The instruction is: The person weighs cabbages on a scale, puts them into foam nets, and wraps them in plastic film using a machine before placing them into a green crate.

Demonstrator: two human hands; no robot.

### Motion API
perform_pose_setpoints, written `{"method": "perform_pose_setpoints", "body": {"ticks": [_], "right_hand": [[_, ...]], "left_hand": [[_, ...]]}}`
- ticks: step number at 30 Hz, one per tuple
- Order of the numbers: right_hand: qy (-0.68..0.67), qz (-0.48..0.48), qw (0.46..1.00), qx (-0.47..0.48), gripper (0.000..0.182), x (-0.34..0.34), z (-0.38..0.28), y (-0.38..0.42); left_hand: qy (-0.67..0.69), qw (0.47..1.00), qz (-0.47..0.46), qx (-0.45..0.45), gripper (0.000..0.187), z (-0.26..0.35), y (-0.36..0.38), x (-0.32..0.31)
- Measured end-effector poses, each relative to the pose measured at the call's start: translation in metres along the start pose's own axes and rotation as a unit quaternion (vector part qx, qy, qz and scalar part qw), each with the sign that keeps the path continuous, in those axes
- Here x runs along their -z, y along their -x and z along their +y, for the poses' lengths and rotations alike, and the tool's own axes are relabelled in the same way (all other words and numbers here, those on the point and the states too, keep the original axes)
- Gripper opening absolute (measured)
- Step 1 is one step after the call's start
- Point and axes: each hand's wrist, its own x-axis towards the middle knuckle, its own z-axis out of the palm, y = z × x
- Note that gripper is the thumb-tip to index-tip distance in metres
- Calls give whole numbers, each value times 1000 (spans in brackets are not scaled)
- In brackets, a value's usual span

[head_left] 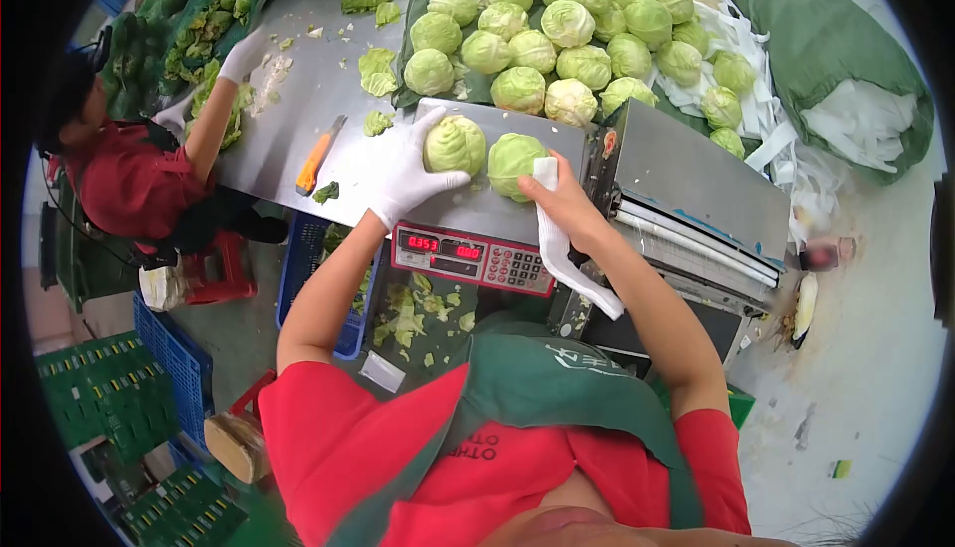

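Two pale green cabbages sit side by side over the steel pan of a digital scale (424, 259) with red figures. My left hand (408, 177), in a white glove, cups the left cabbage (456, 145), its thumb along the lower edge and its fingers at the upper left. In my bare right hand (565, 205) is a limp white strip (559, 254) that hangs down past the scale's corner. The right thumb lies against the right cabbage (513, 163); the other fingers are partly hidden behind the strip.
Many cabbages (567, 23) are heaped behind the scale. An orange-handled knife (316, 161) lies on the steel table (284, 139) among leaf scraps. At right stands a steel machine with rollers (696, 239). A co-worker in red (139, 184) handles leaves at left. A blue crate (348, 343) stands below.
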Motion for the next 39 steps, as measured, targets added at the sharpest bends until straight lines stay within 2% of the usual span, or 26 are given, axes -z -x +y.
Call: {"method": "perform_pose_setpoints", "body": {"ticks": [1, 2, 3, 5, 7, 9, 11, 12, 13, 15, 18, 19, 21, 23, 26, 28, 30, 32, 34, 37, 39], "right_hand": [[-3, 2, 1000, 4, 86, -2, -2, -2], [-16, -3, 1000, -1, 84, -4, -4, -5], [-28, -8, 1000, -5, 82, -4, -4, -5], [-46, -9, 999, 7, 81, -1, 2, -1], [-65, -6, 998, 23, 79, 9, -4, 9], [-35, 7, 997, 69, 78, 24, -19, 36], [-12, 26, 995, 92, 75, 56, -22, 48], [-32, 26, 994, 105, 78, 75, -36, 63], [-51, 27, 991, 121, 81, 95, -44, 75], [-49, 65, 986, 143, 78, 138, -41, 88], [4, 112, 987, 116, 73, 215, -24, 104], [4, 124, 985, 117, 73, 239, -18, 112], [-23, 104, 992, 63, 73, 284, -8, 128], [-36, 122, 991, 43, 74, 320, 11, 138], [-28, 137, 990, 16, 76, 361, 49, 137], [20, 142, 990, 1, 86, 371, 53, 145], [39, 107, 993, 11, 86, 380, 52, 148], [58, 73, 995, 26, 85, 387, 58, 145], [94, 69, 993, 27, 86, 395, 66, 137], [72, 90, 992, 55, 90, 411, 72, 135], [71, 88, 991, 73, 87, 416, 75, 135]], "left_hand": [[80, 996, 22, 40, 87, -1, -3, -2], [25, 999, 49, -2, 82, -1, -6, -6], [24, 999, 47, -8, 82, 1, -6, -6], [82, 990, -33, 111, 82, 24, -2, 0], [49, 993, -29, 108, 81, 47, 3, 1], [209, 975, 3, 74, 82, 48, 4, -17], [204, 979, 7, 19, 84, 63, -9, -30], [281, 960, 5, 9, 84, 81, -17, -41], [241, 970, -2, -11, 84, 96, -28, -52], [262, 964, -16, -33, 83, 125, -51, -84], [225, 971, -19, -77, 82, 160, -85, -154], [254, 964, -37, -63, 82, 176, -92, -177], [188, 972, -41, -133, 77, 184, -110, -232], [182, 974, -47, -123, 79, 209, -115, -270], [102, 989, -69, -79, 85, 233, -109, -309], [83, 990, -75, -83, 86, 237, -103, -321], [67, 989, -108, -71, 90, 232, -102, -320], [59, 991, -103, -65, 93, 234, -99, -317], [60, 992, -96, -57, 99, 241, -98, -313], [44, 989, -125, -60, 100, 234, -104, -309], [42, 988, -129, -67, 97, 229, -108, -309]]}}
